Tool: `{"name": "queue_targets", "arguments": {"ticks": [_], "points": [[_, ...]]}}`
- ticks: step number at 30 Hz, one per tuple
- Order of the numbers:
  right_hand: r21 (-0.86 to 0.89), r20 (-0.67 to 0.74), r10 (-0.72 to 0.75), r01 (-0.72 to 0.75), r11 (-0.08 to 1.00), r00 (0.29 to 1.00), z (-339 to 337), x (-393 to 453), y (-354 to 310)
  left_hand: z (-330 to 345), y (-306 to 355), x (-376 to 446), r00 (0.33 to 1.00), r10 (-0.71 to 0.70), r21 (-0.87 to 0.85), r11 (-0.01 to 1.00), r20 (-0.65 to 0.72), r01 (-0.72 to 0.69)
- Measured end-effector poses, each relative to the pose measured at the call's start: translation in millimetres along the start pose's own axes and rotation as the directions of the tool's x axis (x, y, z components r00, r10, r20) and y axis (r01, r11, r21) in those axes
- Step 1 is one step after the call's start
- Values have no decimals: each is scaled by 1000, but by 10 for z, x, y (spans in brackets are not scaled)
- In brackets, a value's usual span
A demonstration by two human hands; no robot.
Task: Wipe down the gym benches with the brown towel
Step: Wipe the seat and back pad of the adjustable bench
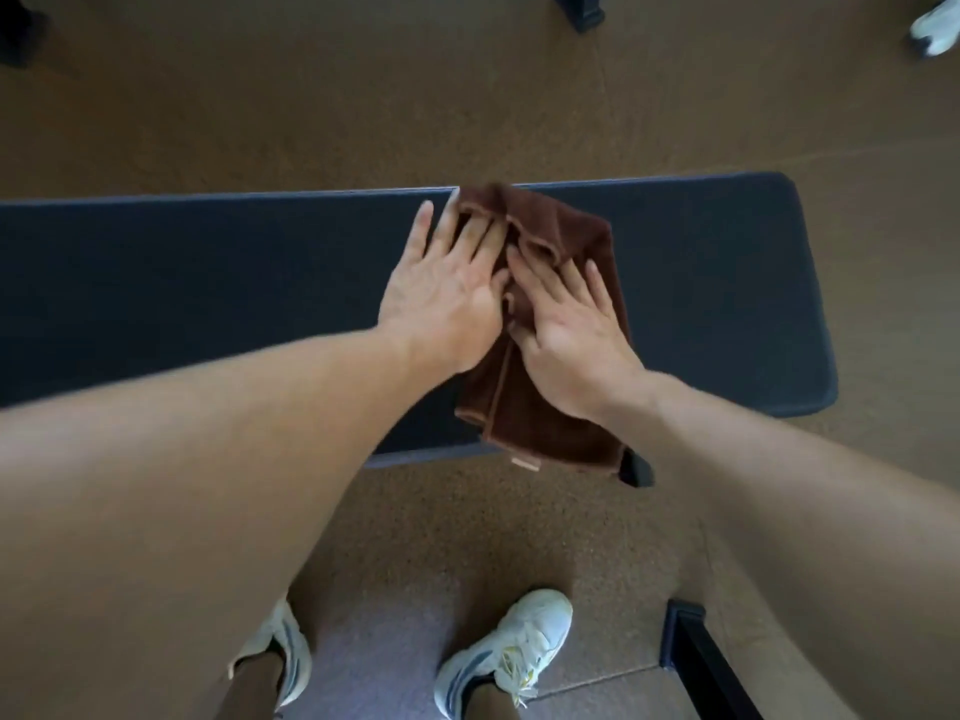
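Note:
A dark blue padded gym bench (208, 283) runs across the head view from the left edge to its rounded right end. The brown towel (545, 423), folded and bunched, lies across the bench near that right end, reaching from the far edge to over the near edge. My left hand (447, 288) presses flat with fingers spread, its fingertips on the towel's left side and its palm on the pad. My right hand (566, 330) lies flat on top of the towel, fingers pointing away from me. Both hands touch each other at the thumbs.
Brown speckled floor surrounds the bench. My two white shoes (504, 652) stand just in front of it. A black bench foot (636, 470) pokes out under the towel. A dark frame piece (696, 662) sits at lower right, another (576, 7) at the top, and someone's white shoe (937, 23) at top right.

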State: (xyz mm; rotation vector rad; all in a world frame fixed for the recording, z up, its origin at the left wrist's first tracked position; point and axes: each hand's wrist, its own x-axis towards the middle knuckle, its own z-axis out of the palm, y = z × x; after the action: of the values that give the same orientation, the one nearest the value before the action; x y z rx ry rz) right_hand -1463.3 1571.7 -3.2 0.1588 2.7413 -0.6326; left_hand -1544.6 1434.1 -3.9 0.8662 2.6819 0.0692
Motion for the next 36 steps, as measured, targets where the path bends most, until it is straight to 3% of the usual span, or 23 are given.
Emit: {"name": "queue_targets", "arguments": {"ticks": [6, 11, 18, 27, 31, 34, 36], "points": [[-104, -140, 99, -114, 988, 985, 82, 658, -280, -177, -546, 584, 996, 12, 93, 995, 85, -20], [-6, -291, 243, -256, 967, 925, 550, 264, -1031, -77, -843, -61, 996, 88, 40, 995, -1, -88], [-95, -178, 13, -31, 995, 984, 1146, -49, -2100, 125, -1869, -1316, 1000, -20, -7, 1000, -13, 20], [-166, -66, -174, 161, 973, 982, 1329, 556, -3039, 85, -2942, -1600, 971, -234, -45, 972, -40, 232], [-200, -65, -259, 241, 950, 964, 1493, 871, -3635, 26, -3607, -1774, 947, -321, -190, 931, -13, 313], [-232, -48, -333, 314, 921, 942, 1641, 943, -3985, 53, -3891, -2032, 906, -422, -378, 835, 25, 399], [-243, -36, -380, 360, 901, 924, 1739, 884, -4141, 161, -3934, -2247, 835, -522, -526, 669, 171, 526]]}}
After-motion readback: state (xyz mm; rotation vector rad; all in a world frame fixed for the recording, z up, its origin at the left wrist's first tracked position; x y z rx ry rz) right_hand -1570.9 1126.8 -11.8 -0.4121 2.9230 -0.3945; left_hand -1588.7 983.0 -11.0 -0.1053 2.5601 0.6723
